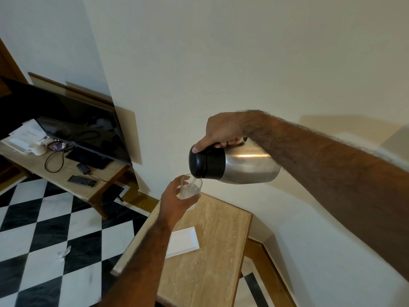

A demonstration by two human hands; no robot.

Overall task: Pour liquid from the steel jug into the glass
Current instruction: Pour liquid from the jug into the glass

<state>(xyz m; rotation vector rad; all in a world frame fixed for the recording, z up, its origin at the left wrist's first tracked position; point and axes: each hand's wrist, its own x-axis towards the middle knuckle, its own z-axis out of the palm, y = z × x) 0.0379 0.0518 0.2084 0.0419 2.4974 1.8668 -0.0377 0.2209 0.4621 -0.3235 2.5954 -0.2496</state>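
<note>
My right hand (222, 131) grips the handle of the steel jug (243, 165), thumb pressed on its black lid. The jug is tipped on its side, spout to the left, directly above the clear glass (192, 187). A thin stream of clear liquid runs from the spout into the glass, which is partly full. My left hand (174, 201) is wrapped around the glass and holds it in the air above the far left corner of the small wooden table (212, 251).
A white rectangular tray (184, 241) lies on the small table under my left forearm. To the left stands a low desk (73, 176) with a TV (73, 125), remote, cables and papers. The checkered floor (44, 229) has a crumpled tissue (63, 254). A wall lies behind.
</note>
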